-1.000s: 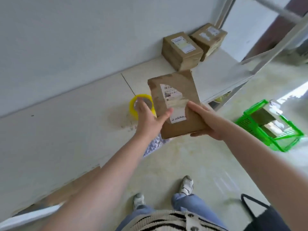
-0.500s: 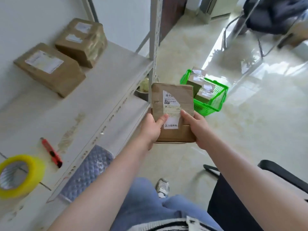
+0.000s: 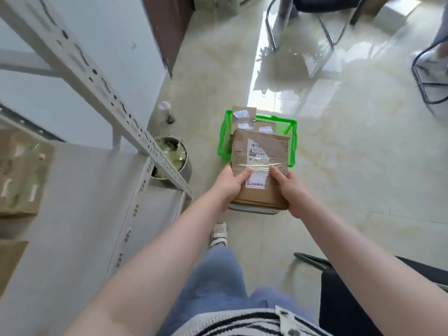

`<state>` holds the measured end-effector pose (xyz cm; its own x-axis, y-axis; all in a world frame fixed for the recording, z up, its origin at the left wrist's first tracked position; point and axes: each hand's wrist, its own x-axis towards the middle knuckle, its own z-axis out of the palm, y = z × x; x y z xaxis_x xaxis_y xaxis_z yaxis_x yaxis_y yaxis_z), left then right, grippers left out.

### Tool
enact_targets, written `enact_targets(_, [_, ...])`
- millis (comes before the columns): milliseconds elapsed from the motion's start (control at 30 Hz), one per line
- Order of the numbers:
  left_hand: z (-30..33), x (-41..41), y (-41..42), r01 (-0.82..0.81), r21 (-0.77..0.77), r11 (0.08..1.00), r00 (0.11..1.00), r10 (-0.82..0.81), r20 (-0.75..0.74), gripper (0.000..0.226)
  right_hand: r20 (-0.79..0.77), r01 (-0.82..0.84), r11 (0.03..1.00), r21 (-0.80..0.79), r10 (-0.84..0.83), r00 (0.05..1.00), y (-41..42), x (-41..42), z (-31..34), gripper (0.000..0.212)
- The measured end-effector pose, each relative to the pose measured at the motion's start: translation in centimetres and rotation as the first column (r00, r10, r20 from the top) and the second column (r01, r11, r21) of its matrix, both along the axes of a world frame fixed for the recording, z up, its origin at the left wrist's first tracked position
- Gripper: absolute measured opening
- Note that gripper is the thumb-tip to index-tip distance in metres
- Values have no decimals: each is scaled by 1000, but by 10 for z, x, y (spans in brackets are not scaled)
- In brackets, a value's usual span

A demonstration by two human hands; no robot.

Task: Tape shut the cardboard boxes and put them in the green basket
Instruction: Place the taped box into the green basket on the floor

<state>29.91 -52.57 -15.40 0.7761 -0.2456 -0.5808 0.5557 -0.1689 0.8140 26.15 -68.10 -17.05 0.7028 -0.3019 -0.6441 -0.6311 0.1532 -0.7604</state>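
Observation:
A brown cardboard box (image 3: 260, 151) with a white label and clear tape across its top is held over the near edge of the green basket (image 3: 224, 139) on the floor. My left hand (image 3: 230, 183) grips the box's left side, thumb on top. My right hand (image 3: 289, 190) grips its right side, thumb on top. Inside the basket lie other taped boxes (image 3: 243, 116), partly hidden by the held box.
A grey metal shelf (image 3: 80, 214) stands at the left with cardboard boxes (image 3: 20, 173) on it. A round metal bin (image 3: 172, 156) sits under the shelf's slanted post. Chair legs (image 3: 315, 32) stand beyond the basket, a black chair (image 3: 363, 299) at lower right.
I have turned from the shelf toward the basket. Both hands have carried the box away from the tape roll and now hold it just above the basket's near edge.

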Motion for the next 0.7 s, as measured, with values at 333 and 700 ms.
enact_targets(333, [-34,159,-81,169,14,986,981,-167,-103,44,-124,155,988,2,-153,980,-75,134,-37,42])
enact_targets(700, [-178,315,-180,301,353,886,954,-282,-106,90,-157,96,994,50,-87,984,-181,294,-172,28])
